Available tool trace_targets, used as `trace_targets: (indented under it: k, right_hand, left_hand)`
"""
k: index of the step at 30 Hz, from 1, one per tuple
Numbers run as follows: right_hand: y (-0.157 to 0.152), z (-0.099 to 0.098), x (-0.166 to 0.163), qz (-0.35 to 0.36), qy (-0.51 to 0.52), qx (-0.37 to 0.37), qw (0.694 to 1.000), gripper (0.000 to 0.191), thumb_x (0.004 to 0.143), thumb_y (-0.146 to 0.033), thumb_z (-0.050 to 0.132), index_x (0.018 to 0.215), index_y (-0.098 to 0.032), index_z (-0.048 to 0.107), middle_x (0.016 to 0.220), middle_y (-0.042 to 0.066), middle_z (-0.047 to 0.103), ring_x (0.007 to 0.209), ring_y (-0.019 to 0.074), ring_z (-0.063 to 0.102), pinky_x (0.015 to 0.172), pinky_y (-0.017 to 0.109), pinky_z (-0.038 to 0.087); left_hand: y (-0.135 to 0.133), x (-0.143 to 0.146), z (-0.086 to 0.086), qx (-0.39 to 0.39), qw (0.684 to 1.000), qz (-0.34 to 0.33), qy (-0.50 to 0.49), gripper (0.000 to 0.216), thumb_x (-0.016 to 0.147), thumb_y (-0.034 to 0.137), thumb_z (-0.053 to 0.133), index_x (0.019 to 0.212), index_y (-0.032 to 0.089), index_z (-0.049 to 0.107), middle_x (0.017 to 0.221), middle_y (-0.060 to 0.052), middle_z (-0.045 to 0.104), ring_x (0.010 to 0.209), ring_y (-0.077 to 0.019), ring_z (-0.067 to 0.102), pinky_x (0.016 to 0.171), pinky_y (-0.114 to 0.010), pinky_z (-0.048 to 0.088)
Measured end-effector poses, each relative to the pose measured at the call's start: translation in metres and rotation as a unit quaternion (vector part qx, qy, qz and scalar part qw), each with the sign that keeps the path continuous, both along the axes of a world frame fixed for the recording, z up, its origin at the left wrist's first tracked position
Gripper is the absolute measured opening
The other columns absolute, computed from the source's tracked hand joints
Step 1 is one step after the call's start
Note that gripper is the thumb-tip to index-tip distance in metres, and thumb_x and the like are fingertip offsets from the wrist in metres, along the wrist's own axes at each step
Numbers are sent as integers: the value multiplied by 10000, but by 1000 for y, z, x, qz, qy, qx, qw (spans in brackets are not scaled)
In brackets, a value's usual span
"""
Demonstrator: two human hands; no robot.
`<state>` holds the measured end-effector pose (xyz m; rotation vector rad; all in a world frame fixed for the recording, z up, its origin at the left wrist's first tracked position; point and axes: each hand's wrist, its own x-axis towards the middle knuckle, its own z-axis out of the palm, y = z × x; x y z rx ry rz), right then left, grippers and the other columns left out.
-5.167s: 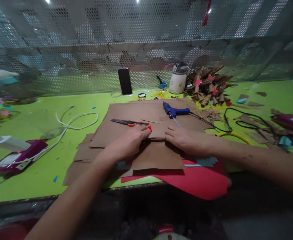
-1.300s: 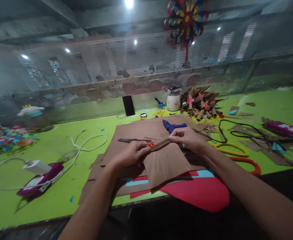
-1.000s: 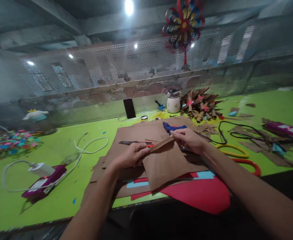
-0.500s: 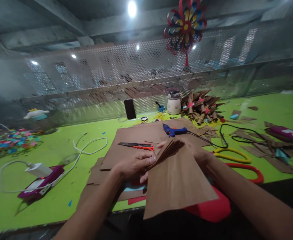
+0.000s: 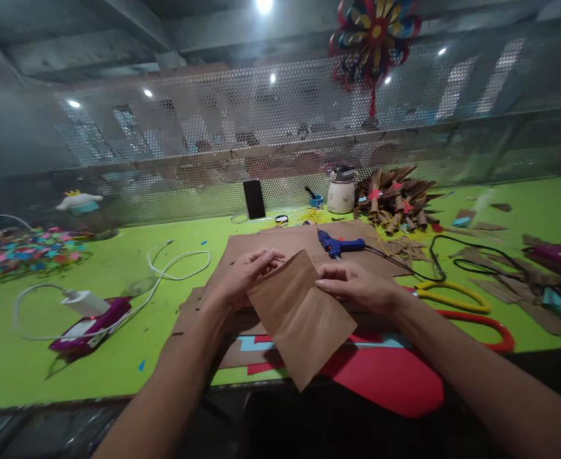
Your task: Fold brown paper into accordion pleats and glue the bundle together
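A sheet of brown kraft paper (image 5: 303, 322) hangs tilted between my hands, one corner pointing down over the table's front edge. My left hand (image 5: 245, 277) pinches its upper left edge, fingers closed. At its right edge, my right hand (image 5: 359, 284) grips it between thumb and fingers. Beneath lie brown cardboard sheets (image 5: 242, 245), with red paper (image 5: 390, 379) and light blue paper (image 5: 252, 344) sticking out toward the front. A blue glue gun (image 5: 340, 244) rests on the cardboard just beyond my right hand.
Yellow-handled scissors (image 5: 452, 298) and a red handle loop (image 5: 481, 326) lie right of my right forearm. Power strips with cables sit left (image 5: 92, 325) and right (image 5: 560, 255). A bottle (image 5: 341, 194), a dark phone-like slab (image 5: 254, 199) and bundled brown paper pieces (image 5: 395, 201) stand at the back.
The paper has gone from a gathered, folded stack with a wide flap to a smaller, flatter tilted sheet. My hands have moved apart, the left one up and left over the orange knife's spot.
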<state>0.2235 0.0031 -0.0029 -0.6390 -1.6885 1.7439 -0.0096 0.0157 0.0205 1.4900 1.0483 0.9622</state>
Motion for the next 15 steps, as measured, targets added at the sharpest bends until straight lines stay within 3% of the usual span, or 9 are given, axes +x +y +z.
trace_targets:
  k: [3,7,12,15]
  right_hand:
    - [3,5,0,8,-90,23,996,303,783,-418,561,899,-139,587,793,17,590,674,110,526,623,227,409]
    - [8,17,0,27,-232,163,959,308,819,-435,478,822,-153,600,724,-4,540,637,106,464,571,209,356]
    - [6,29,-8,52,-335,266,903,317,848,-394,414,835,-147,613,643,-20,469,574,92,384,516,203,295]
    - [7,29,-11,37,-342,292,892,309,833,-389,439,841,-144,628,639,-16,496,591,101,415,533,207,316]
  left_hand:
    - [3,-1,7,56,998,12,-32,389,772,477,536,944,134,600,896,-72,622,825,-162,582,717,-269,448]
    - [-1,8,9,111,987,-43,105,390,767,450,545,974,131,634,966,-91,634,906,-193,560,775,-296,430]
    - [-6,17,4,152,939,-176,255,344,784,418,515,892,131,670,820,-45,650,764,-160,548,643,-231,399]
    - [-6,17,0,159,931,-190,269,312,769,404,530,793,123,662,670,-4,580,634,-116,485,547,-200,343]
